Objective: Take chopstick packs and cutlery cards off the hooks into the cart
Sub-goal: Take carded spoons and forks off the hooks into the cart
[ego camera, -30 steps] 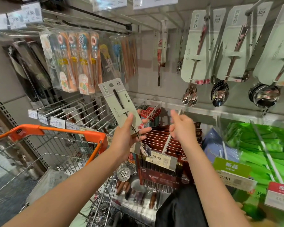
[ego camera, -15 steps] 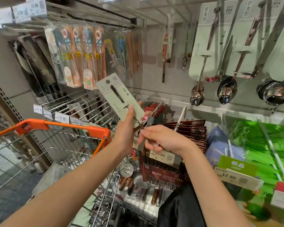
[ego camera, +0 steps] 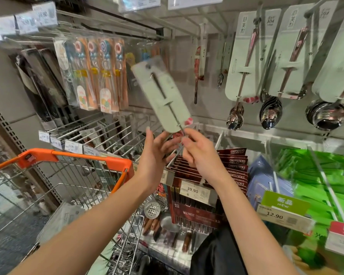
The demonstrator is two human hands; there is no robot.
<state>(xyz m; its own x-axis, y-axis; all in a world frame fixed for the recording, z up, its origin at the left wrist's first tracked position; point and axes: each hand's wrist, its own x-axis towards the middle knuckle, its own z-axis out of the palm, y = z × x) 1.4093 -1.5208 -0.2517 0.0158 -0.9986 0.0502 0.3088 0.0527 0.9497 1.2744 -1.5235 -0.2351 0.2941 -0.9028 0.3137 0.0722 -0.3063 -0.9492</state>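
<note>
Cutlery card [ego camera: 163, 96] pinched at its base by right fingers [ego camera: 189, 142]; left fingers [ego camera: 168, 143] spread

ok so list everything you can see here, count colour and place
cutlery card: one, pale green, blurred, held up mid-frame
spoon cards: three rows, pale green, hanging on hooks upper right
children's chopstick packs: several, orange, on hooks upper left
dark packs: several, black, far left hooks
chopstick packs: a stack, dark red, on a hook below the hands
green packs: many, bright green, lower right
price tags: several, white, on hook ends
cart: one, wire with orange handle, lower left
left hand: open, beside the card's lower end
right hand: fingers pinch the card's spoon end
</note>
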